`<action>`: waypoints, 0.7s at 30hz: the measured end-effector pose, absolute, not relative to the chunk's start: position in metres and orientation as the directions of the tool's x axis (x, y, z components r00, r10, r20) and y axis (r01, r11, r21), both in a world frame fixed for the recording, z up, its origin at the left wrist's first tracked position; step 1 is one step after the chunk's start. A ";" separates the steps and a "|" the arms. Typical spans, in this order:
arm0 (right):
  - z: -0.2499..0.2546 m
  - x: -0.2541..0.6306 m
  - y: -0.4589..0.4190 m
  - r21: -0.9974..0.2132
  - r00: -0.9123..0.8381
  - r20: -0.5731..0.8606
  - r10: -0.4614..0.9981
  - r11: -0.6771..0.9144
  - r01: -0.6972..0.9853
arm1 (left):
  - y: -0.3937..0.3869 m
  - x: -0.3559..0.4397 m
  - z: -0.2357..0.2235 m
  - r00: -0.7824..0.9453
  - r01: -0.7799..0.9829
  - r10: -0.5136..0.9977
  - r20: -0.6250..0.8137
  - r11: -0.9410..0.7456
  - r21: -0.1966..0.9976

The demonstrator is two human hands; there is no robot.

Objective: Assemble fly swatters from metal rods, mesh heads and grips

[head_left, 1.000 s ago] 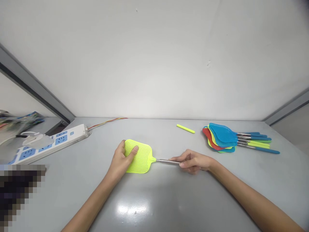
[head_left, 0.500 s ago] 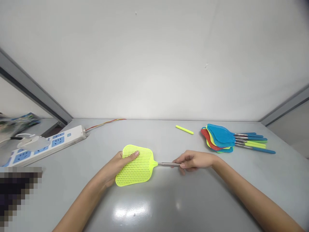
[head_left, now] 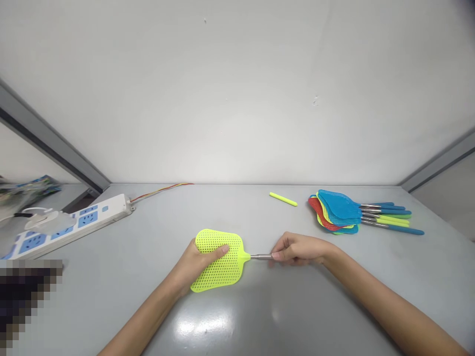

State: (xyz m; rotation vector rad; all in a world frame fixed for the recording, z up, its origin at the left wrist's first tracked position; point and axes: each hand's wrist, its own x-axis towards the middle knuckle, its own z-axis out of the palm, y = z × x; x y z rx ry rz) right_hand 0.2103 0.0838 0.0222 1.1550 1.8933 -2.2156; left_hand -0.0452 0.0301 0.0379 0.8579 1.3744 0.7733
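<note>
A yellow-green fly swatter point(head_left: 222, 267) with a perforated head lies level above the grey table, its metal rod pointing right. My left hand point(head_left: 198, 262) grips the head from the left, thumb across its top face and fingers hidden beneath. Pinched on the metal rod point(head_left: 260, 256) is my right hand point(head_left: 295, 248), whose fingers cover the rod's far end. A loose yellow-green handle tube point(head_left: 283, 199) rests on the table behind my right hand.
To the right lies a stack of fly swatters point(head_left: 337, 210) in blue, red and yellow-green, handles pointing right. A white power strip point(head_left: 107, 209) with a plugged-in adapter stands at the left. The wall point(head_left: 237, 123) rises along the table's back edge.
My left hand and the swatter head have shifted right and slightly toward me. Less of the rod shows between the head and my right hand, which stays nearly in place.
</note>
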 end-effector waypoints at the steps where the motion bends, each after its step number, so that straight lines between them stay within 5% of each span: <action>1: 0.021 0.211 0.084 -0.845 -0.729 -0.535 0.428 -0.288 0.451 | 0.030 -0.044 0.038 0.052 0.030 0.868 -0.493 0.492 0.870; 12: 0.027 0.202 0.089 -0.870 -0.727 -0.492 0.479 -0.305 0.388 | 0.032 -0.053 0.060 0.079 0.047 0.863 -0.499 0.497 0.866; 21: 0.030 0.212 0.112 -0.921 -0.343 -0.341 0.876 -0.238 0.308 | 0.040 -0.082 0.058 0.190 -0.002 0.841 -0.507 0.516 0.856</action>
